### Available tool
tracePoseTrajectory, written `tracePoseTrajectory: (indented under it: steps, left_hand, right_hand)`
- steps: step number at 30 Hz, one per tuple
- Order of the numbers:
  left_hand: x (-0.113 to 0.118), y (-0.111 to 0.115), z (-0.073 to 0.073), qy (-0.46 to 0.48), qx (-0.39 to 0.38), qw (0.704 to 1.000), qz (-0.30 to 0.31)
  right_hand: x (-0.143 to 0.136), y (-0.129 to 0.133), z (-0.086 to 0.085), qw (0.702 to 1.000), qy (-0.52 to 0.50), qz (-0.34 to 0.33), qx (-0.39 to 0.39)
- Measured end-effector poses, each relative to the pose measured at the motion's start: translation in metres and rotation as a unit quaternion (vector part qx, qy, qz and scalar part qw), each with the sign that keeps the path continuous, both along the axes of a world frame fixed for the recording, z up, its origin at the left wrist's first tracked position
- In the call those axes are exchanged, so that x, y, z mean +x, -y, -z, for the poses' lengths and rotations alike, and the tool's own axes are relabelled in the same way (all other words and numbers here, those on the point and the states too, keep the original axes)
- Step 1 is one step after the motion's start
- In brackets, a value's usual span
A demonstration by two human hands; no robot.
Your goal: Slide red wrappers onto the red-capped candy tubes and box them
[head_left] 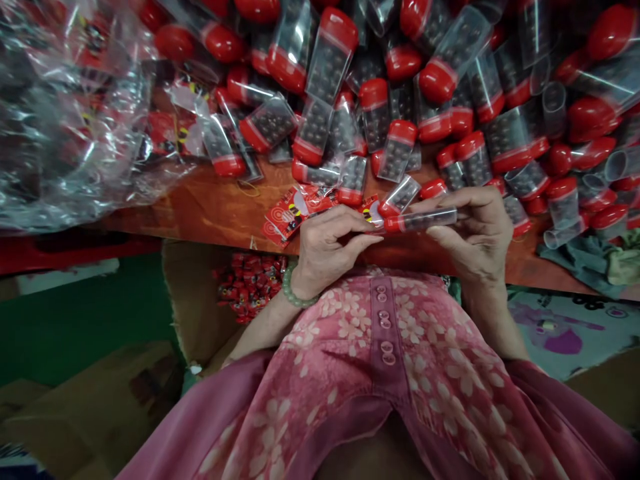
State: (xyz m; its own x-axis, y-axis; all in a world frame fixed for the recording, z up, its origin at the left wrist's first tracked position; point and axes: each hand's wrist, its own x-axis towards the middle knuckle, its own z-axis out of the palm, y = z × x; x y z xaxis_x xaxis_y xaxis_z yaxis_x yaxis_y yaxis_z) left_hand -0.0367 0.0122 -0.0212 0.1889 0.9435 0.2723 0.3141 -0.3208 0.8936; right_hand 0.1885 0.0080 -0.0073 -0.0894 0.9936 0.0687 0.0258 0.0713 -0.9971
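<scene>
Crumpled clear plastic bags lay far left on the wooden table. Red printed label lay just left of the hands. Left hand pinched the red-capped end of a clear tube; right hand gripped its other end, tube held level at table edge. Pile of red-capped tubes behind

Heap of red-capped clear tubes, crumpled plastic bags, cardboard box of perhaps red packets, grey cloth
</scene>
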Motion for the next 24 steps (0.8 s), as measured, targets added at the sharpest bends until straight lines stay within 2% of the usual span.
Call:
tracePoseTrajectory:
  steps: [5, 9, 12, 19, 22, 24]
  left_hand:
    - [-0.002, 0.001, 0.003, 0.008, -0.007, 1.0, -0.007]
    - [-0.004, 0.002, 0.003, -0.02, 0.012, 1.0, 0.0]
    - [-0.006, 0.001, 0.004, -0.024, -0.004, 0.999, 0.022]
    - [-0.008, 0.001, 0.008, 0.008, -0.099, 0.994, 0.051]
    - [-0.01, 0.0, 0.009, 0.024, -0.111, 0.992, 0.059]
    - [-0.011, -0.001, 0.008, 0.037, -0.113, 0.991, 0.064]
  right_hand:
    - [0.009, 0.0, 0.002, 0.998, 0.057, -0.035, -0.022]
    - [0.011, -0.002, -0.005, 0.99, 0.119, -0.07, -0.01]
    - [0.008, -0.005, -0.011, 0.988, 0.127, -0.081, -0.031]
    - [0.007, -0.014, -0.014, 0.993, 0.07, -0.035, -0.085]
    - [0.011, -0.017, -0.015, 0.993, 0.053, 0.007, -0.102]
    - [0.013, -0.019, -0.015, 0.993, 0.041, 0.002, -0.11]
